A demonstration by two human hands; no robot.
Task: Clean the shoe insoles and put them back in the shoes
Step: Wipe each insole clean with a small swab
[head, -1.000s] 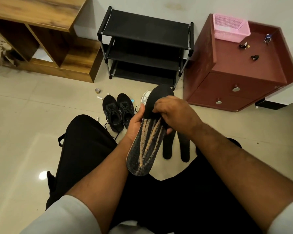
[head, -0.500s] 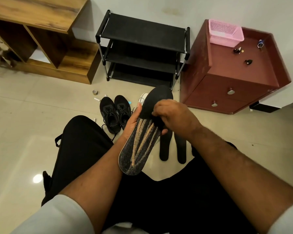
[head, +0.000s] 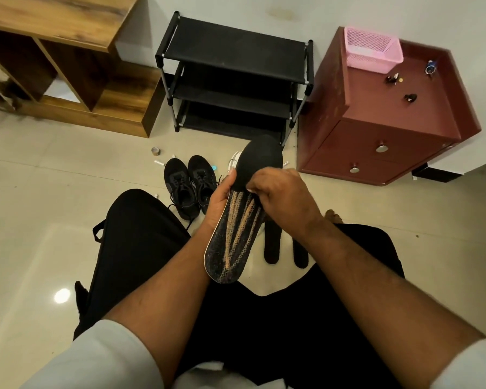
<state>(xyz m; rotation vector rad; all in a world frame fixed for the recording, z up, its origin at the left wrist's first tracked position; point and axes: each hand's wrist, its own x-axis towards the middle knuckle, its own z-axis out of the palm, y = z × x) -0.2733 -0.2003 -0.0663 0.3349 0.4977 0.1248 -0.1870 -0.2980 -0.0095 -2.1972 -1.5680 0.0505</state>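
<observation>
We gripped the long black insole with tan mesh stripes (head: 233,234) in our left hand (head: 218,200) at nine o'clock, our right hand (head: 281,197) pinching it at three o'clock.

Beyond the grip a black three-tier rack (head: 233,80) stands against the wall, a wooden shelf unit (head: 68,60) to its left, a maroon drawer cabinet (head: 376,141) carrying a pink basket (head: 372,50) right.

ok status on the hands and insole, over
Left hand grips insole edge, right hand rubbing its top. Black shoes wait on floor. Nothing in the way.
</observation>
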